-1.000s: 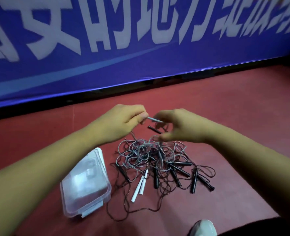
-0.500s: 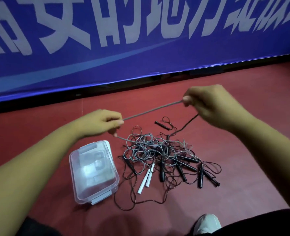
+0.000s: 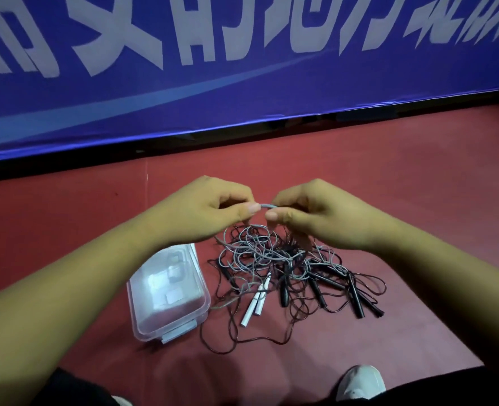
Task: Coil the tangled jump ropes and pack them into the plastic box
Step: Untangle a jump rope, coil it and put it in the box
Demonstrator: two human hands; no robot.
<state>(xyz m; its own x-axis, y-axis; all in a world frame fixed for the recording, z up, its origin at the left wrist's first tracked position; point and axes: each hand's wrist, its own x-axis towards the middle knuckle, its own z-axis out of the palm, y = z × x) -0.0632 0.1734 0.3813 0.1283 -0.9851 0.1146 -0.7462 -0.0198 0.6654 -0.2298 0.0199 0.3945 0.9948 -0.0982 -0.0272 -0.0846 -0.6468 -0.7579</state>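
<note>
Above the tangled jump ropes [image 3: 280,268] — grey and black cords — left hand [image 3: 210,212] and right hand [image 3: 315,218] pinch one grey cord [image 3: 267,205].

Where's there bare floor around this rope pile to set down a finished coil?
Bare floor lies right of the black handles, left of the plastic box, and beyond the hands pinching a grey cord, toward the banner. Crowded: the tangle beside the box, where loose loops trail past the white handles.
</note>
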